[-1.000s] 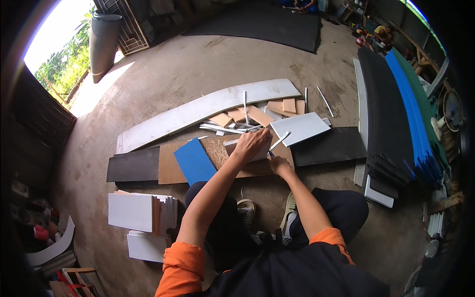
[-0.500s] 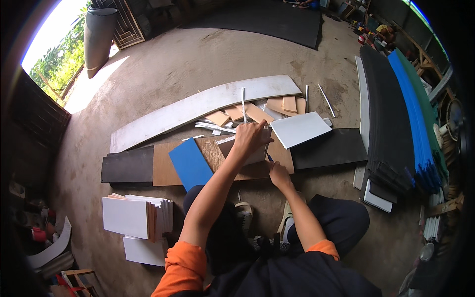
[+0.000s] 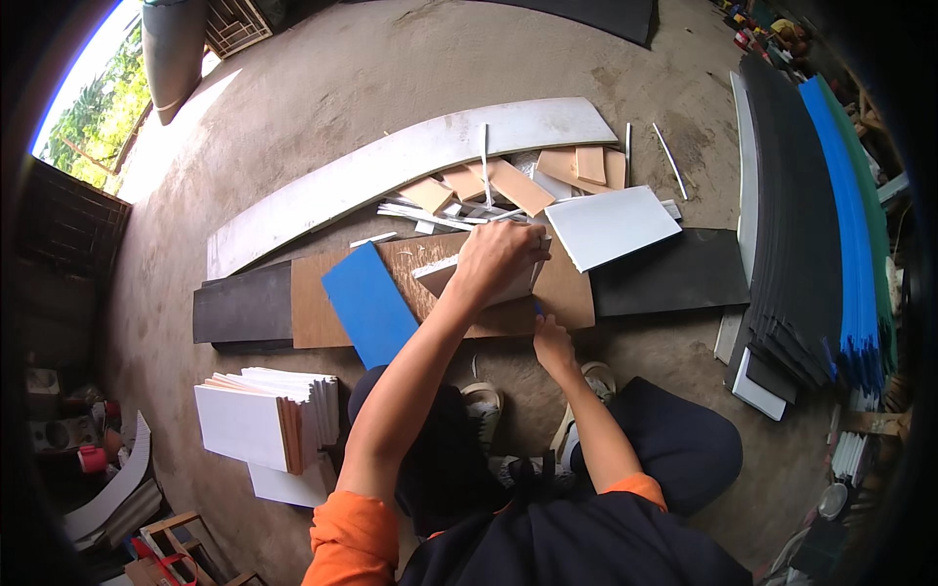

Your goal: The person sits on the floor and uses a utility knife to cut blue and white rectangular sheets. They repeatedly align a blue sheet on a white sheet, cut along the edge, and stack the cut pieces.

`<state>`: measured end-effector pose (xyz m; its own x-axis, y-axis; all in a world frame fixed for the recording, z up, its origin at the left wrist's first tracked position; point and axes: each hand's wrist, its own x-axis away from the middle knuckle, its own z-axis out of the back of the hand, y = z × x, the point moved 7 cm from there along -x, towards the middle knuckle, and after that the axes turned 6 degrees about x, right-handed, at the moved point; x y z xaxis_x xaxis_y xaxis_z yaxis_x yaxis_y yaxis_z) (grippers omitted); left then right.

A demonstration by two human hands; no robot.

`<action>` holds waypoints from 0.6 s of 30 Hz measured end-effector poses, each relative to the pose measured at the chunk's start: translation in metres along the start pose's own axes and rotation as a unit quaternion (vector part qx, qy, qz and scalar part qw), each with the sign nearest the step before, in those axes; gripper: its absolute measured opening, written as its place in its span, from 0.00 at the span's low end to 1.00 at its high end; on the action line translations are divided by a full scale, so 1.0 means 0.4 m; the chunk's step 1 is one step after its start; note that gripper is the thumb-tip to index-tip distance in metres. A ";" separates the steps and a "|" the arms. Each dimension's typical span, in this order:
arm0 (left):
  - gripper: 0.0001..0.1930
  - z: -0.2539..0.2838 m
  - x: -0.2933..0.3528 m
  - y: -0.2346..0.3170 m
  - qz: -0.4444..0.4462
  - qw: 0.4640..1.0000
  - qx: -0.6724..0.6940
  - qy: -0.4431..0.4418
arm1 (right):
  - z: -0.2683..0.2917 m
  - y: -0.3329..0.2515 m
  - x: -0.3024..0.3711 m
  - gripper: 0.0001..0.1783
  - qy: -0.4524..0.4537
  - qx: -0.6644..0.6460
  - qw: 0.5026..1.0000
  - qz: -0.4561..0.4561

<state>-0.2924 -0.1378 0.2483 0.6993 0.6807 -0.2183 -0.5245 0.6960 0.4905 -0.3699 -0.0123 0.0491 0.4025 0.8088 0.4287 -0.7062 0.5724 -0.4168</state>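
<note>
My left hand (image 3: 498, 256) is closed at the far edge of a pale foam-like sheet (image 3: 510, 286), its fingers curled and pressing down. That sheet lies tilted over a brown board (image 3: 576, 303) with a scuffed, worn patch. My right hand (image 3: 554, 342) is nearer to me, by the board's front edge, wrapped round a thin blue tool (image 3: 537, 307); its tip is too small to make out. A blue sheet (image 3: 369, 305) lies left of my left hand. To the right, a white sheet (image 3: 614, 227) rests partly over the black end (image 3: 674, 273) of the long base.
Tan offcuts (image 3: 518, 186) and thin white strips (image 3: 430, 213) lie beyond the board, before a long white plank (image 3: 410, 166). Stacked white and tan sheets (image 3: 239, 425) stand at left. Black sheets (image 3: 791, 215) and blue sheets (image 3: 850, 225) lean in piles at right.
The view has tipped, so the floor scene sits higher in the picture. My right hand with the blue tool has drawn slightly toward me; my left hand stays on the pale sheet.
</note>
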 end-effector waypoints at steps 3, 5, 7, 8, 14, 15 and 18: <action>0.13 0.000 -0.004 0.004 0.005 1.000 0.005 -0.016 | -0.035 0.016 -0.027 0.20 -0.012 -0.002 1.000 0.000; 0.13 0.002 -0.008 0.000 0.004 1.000 0.010 -0.015 | -0.055 0.023 -0.046 0.18 -0.014 0.004 1.000 0.012; 0.13 0.000 -0.010 -0.007 0.005 1.000 0.002 -0.015 | -0.076 0.025 -0.050 0.17 -0.014 0.014 0.999 0.028; 0.13 -0.002 -0.011 -0.008 0.007 1.000 -0.009 -0.017 | -0.084 0.029 -0.053 0.16 -0.013 0.009 1.000 0.019; 0.11 -0.005 -0.021 -0.002 0.032 0.999 -0.015 -0.023 | -0.107 0.072 -0.005 0.17 0.024 0.042 0.997 0.065; 0.11 -0.006 -0.017 0.004 0.020 1.000 -0.013 -0.016 | -0.115 0.089 0.003 0.17 0.003 0.043 0.999 0.033; 0.12 -0.001 0.006 -0.021 0.000 0.998 -0.055 0.029 | -0.120 0.110 0.052 0.19 -0.024 0.032 0.999 -0.010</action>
<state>-0.2868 -0.1419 0.2433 0.6724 0.6900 -0.2679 -0.5761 0.7151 0.3958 -0.3648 0.0363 0.0012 0.3888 0.7892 0.4754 -0.7348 0.5769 -0.3568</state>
